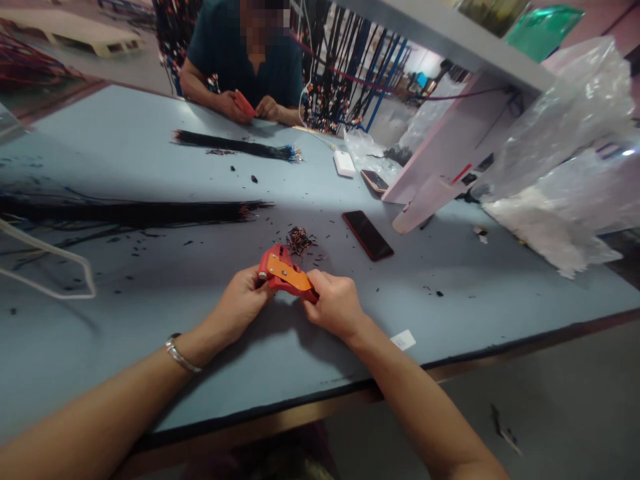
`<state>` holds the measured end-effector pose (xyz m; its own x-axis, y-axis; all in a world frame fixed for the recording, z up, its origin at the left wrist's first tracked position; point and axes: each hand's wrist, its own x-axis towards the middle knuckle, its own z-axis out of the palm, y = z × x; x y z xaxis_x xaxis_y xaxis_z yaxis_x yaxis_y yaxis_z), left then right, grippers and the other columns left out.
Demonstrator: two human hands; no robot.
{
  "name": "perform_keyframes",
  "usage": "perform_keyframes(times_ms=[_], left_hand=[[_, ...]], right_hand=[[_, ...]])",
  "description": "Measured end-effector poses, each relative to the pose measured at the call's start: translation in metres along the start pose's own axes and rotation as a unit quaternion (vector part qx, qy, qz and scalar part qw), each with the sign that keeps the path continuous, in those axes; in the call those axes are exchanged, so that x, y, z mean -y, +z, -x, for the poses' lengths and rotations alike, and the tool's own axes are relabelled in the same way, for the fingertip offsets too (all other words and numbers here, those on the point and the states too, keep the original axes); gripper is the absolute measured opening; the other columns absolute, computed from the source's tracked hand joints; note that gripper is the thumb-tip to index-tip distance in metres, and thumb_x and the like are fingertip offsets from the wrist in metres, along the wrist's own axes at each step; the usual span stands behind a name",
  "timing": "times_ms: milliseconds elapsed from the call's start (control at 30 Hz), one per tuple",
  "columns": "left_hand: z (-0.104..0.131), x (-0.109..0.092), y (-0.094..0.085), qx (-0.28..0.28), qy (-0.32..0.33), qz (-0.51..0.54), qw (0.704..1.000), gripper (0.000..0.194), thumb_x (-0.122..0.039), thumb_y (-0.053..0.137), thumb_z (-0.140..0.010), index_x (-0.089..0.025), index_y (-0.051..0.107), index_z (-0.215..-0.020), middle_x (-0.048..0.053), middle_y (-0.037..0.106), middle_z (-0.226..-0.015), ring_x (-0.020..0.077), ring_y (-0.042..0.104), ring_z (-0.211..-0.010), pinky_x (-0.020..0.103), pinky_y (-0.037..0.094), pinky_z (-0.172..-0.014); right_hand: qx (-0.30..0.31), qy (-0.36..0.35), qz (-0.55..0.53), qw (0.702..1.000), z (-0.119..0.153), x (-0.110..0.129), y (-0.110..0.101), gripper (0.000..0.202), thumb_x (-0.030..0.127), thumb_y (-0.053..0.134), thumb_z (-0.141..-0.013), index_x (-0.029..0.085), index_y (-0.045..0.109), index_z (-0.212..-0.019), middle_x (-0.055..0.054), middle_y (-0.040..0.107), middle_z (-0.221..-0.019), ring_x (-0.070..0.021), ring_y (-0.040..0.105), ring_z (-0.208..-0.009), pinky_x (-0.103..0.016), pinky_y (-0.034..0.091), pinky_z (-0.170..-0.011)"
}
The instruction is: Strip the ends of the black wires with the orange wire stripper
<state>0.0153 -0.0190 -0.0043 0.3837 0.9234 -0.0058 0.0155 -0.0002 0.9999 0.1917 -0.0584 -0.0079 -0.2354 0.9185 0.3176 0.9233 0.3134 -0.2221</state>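
A red and orange hand tool (290,275) is held just above the table, near the middle of the view. My right hand (334,301) is wrapped round its handle end. At the tool's left end, my left hand (244,300) has its fingers pressed together; what they pinch, if anything, is too small to make out. Just beyond the tool lies a small pile of dark and reddish scraps (299,240). A long bundle of black wires (135,213) stretches in from the left, its stripped-looking ends pointing towards the pile.
A dark phone (369,235) lies right of the pile, with a second phone (375,181) and a white adapter (344,163) behind. Across the table (480,307), a person holds a red tool (245,104) near another wire bundle (235,144). Plastic bags (555,220) lie at right.
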Motion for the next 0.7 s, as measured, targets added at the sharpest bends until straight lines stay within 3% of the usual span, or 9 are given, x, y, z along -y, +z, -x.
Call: perform_keyframes(times_ms=[67,167,267,400,467,567,633,700], left_hand=[[-0.001,-0.001,0.0,0.001,0.011,-0.016,1.0,0.019,-0.035,0.063,-0.074,-0.02,0.059,-0.063,-0.004,0.042,-0.046,0.0162,0.047,-0.058,0.024,0.036,-0.051],[-0.001,-0.005,-0.003,-0.008,0.032,-0.069,0.997,0.02,-0.037,0.061,-0.076,-0.019,0.063,-0.069,0.0,0.057,-0.057,0.0175,0.054,-0.064,0.025,0.041,-0.057],[-0.003,-0.008,-0.008,-0.057,0.039,-0.158,0.985,0.025,-0.04,0.057,-0.079,-0.018,0.067,-0.077,0.001,0.065,-0.069,0.016,0.054,-0.063,0.025,0.041,-0.059],[-0.005,-0.007,-0.014,-0.125,0.027,-0.215,0.968,0.024,-0.04,0.057,-0.08,-0.018,0.068,-0.078,0.0,0.065,-0.069,0.0148,0.054,-0.061,0.024,0.041,-0.057],[-0.006,-0.004,-0.014,-0.143,0.03,-0.208,0.967,0.023,-0.04,0.06,-0.079,-0.018,0.069,-0.08,0.001,0.068,-0.072,0.0157,0.057,-0.066,0.024,0.043,-0.061],[-0.007,-0.001,-0.014,-0.147,0.031,-0.201,0.968,0.024,-0.04,0.061,-0.08,-0.019,0.07,-0.084,0.002,0.071,-0.08,0.0171,0.061,-0.073,0.025,0.046,-0.067],[-0.006,-0.003,-0.014,-0.144,0.024,-0.214,0.966,0.024,-0.04,0.059,-0.081,-0.019,0.069,-0.085,0.002,0.071,-0.08,0.0177,0.061,-0.075,0.026,0.047,-0.069],[-0.006,-0.006,-0.014,-0.147,0.015,-0.236,0.96,0.024,-0.04,0.056,-0.083,-0.02,0.068,-0.085,0.001,0.07,-0.08,0.0184,0.061,-0.076,0.026,0.046,-0.07]], right_hand=[[0.007,0.005,-0.005,1.0,0.0,-0.001,0.0,0.01,0.023,0.056,-0.072,0.018,0.057,-0.081,-0.004,0.067,-0.073,-0.0174,0.061,-0.063,-0.026,0.034,-0.056],[0.007,0.017,-0.015,1.0,0.0,-0.003,0.0,0.013,0.023,0.056,-0.071,0.018,0.058,-0.083,-0.005,0.068,-0.074,-0.0179,0.061,-0.064,-0.026,0.035,-0.057],[-0.015,0.048,-0.053,0.997,-0.003,-0.005,-0.004,0.019,0.024,0.057,-0.071,0.017,0.062,-0.089,-0.006,0.069,-0.079,-0.0193,0.061,-0.067,-0.028,0.039,-0.061],[-0.019,0.111,-0.233,0.966,-0.008,-0.006,-0.022,0.028,0.025,0.061,-0.073,0.018,0.065,-0.099,-0.003,0.066,-0.078,-0.0174,0.058,-0.068,-0.03,0.043,-0.068],[0.026,0.146,-0.409,0.9,-0.008,-0.008,-0.031,0.024,0.027,0.064,-0.073,0.018,0.064,-0.096,-0.001,0.065,-0.077,-0.0164,0.059,-0.069,-0.03,0.046,-0.069],[0.107,0.173,-0.691,0.694,-0.005,-0.011,-0.034,0.032,0.035,0.064,-0.075,0.017,0.063,-0.101,-0.003,0.067,-0.082,-0.0193,0.065,-0.073,-0.034,0.051,-0.069],[0.139,0.198,-0.783,0.573,-0.003,-0.014,-0.029,0.035,0.037,0.061,-0.076,0.015,0.063,-0.103,-0.005,0.069,-0.083,-0.0204,0.068,-0.072,-0.036,0.054,-0.071],[0.151,0.242,-0.812,0.509,-0.002,-0.016,-0.023,0.035,0.034,0.062,-0.074,0.013,0.064,-0.102,-0.006,0.07,-0.084,-0.0197,0.068,-0.073,-0.035,0.054,-0.072]])
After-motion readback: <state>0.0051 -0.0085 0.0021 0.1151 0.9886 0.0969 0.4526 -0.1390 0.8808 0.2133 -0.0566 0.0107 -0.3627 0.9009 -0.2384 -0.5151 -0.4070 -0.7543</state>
